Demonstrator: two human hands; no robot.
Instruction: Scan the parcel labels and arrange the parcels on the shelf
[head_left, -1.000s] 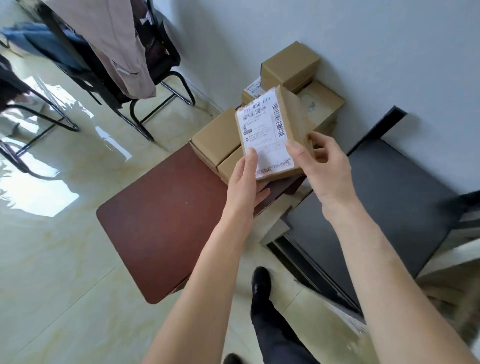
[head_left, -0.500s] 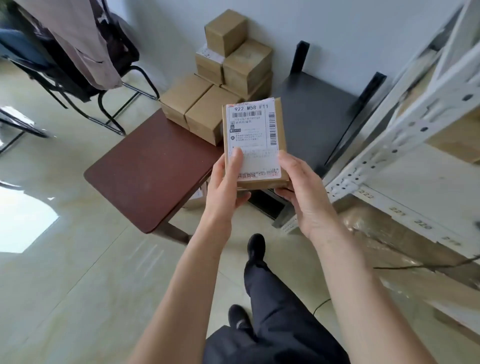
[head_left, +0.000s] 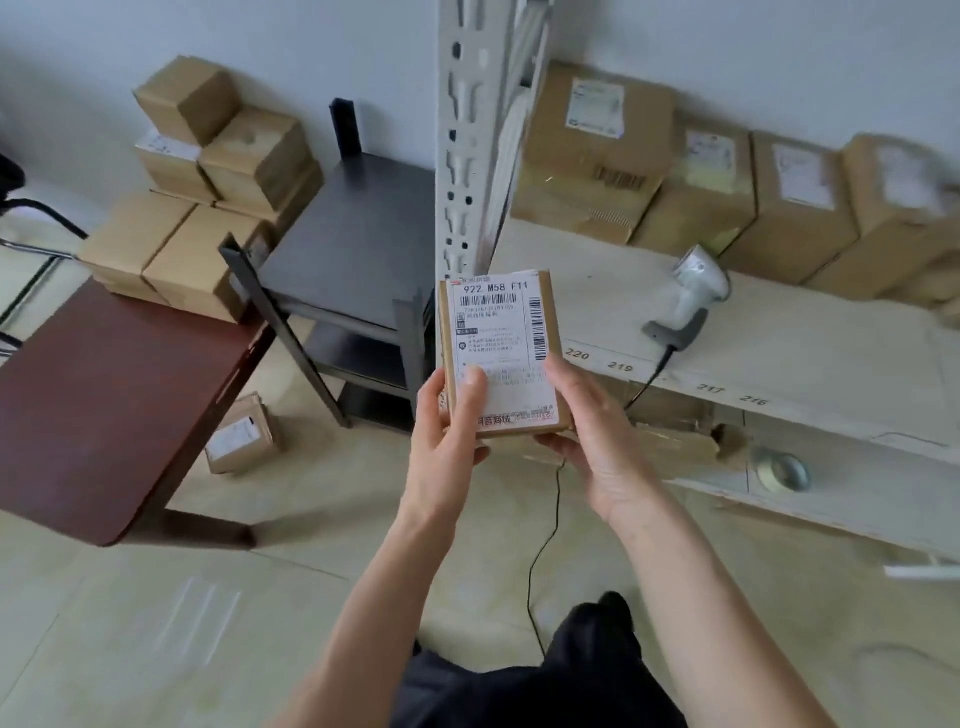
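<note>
Since the earlier frame: view swung right; shelf (head_left: 779, 338) and scanner (head_left: 693, 293) now in sight. Parcel (head_left: 501, 353), flat brown carton, white label up, long axis 12–6, gripped at its lower end by left hand (head_left: 447, 441) and right hand (head_left: 592, 431). Scanner lies at 2 o'clock from parcel, nearer right hand.

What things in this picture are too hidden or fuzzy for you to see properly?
All in the head view:
- The small print on the parcel label: too small, and the left hand's thumb covers part of it.
- The parcel's underside: hidden by the right hand and its fingers.
- Labels on the boxes on the shelf: blurred.
- The far-right box: cut off by the edge.
- The scanner cable's end: behind my leg.
</note>
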